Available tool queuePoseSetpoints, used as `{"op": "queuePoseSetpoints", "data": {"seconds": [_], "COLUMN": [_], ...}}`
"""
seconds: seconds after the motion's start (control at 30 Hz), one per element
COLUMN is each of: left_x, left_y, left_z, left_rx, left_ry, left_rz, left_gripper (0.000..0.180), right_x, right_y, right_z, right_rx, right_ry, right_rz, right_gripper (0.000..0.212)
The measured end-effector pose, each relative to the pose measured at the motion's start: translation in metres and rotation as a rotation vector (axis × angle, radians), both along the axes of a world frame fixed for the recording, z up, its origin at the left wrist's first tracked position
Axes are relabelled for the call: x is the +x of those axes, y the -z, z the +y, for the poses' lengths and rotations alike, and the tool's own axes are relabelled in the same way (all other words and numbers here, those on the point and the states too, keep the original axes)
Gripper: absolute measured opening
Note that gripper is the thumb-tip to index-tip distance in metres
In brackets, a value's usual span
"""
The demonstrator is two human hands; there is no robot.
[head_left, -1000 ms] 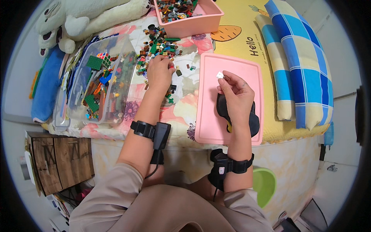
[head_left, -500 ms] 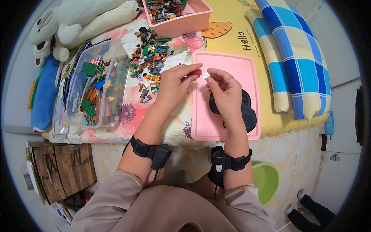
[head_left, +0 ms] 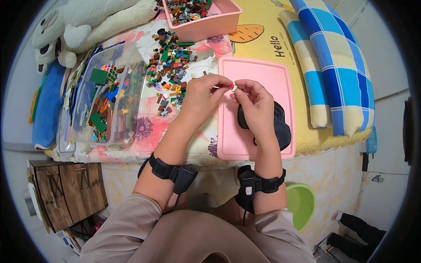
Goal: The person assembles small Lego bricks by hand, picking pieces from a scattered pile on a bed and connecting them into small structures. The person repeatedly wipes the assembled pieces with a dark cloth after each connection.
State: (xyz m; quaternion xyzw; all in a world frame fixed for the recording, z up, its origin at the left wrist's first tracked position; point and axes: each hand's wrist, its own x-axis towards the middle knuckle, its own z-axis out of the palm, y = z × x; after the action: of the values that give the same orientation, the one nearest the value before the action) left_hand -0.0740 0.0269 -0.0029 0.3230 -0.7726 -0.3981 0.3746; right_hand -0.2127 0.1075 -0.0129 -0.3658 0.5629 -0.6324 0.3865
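Observation:
Over the pink tray-like lid (head_left: 228, 149), my two hands meet fingertip to fingertip. My left hand (head_left: 202, 94) pinches a small red toy brick (head_left: 231, 87), mostly covered by the fingers. Between thumb and fingers, my right hand (head_left: 254, 98) grips a small white toy piece (head_left: 235, 89). The red brick and the white piece touch or nearly touch; whether they are joined I cannot tell. Below my right hand and wrist, a black soft-looking object (head_left: 283, 131) lies on the lid, partly hidden.
Loose bricks (head_left: 169, 70) are strewn left of the lid. Beyond them stands a pink bin (head_left: 206, 30) of bricks. A clear plastic box (head_left: 83, 127) with more bricks sits at left. Checked pillows (head_left: 342, 65) lie right; a green basin (head_left: 302, 206) is below the bed edge.
My left hand has moved slightly right, bringing the red brick up to the white piece; a gap showed between them before. My right hand has stayed nearly still.

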Motion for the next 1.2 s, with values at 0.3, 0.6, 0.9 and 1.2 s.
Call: {"op": "queuePoseSetpoints", "data": {"seconds": [0.3, 0.6, 0.9, 1.2], "left_x": [0.001, 0.000, -0.007, 0.015], "left_y": [0.001, -0.009, 0.015, 0.011], "left_z": [-0.001, 0.007, 0.013, -0.008], "left_rx": [-0.050, 0.075, -0.216, 0.143], "left_ry": [0.020, 0.051, -0.100, -0.092], "left_rz": [0.025, 0.087, 0.064, -0.048], "left_gripper": [0.022, 0.027, 0.033, 0.026], "right_x": [0.007, 0.004, -0.010, -0.013], "right_y": [-0.002, -0.001, 0.016, 0.042], "right_z": [0.000, -0.003, 0.005, -0.012], "right_rx": [-0.079, -0.024, -0.110, -0.075], "right_ry": [0.042, 0.112, 0.053, 0.082], "right_rz": [-0.131, -0.174, -0.204, -0.252], "right_gripper": [0.022, 0.020, 0.016, 0.016]}}
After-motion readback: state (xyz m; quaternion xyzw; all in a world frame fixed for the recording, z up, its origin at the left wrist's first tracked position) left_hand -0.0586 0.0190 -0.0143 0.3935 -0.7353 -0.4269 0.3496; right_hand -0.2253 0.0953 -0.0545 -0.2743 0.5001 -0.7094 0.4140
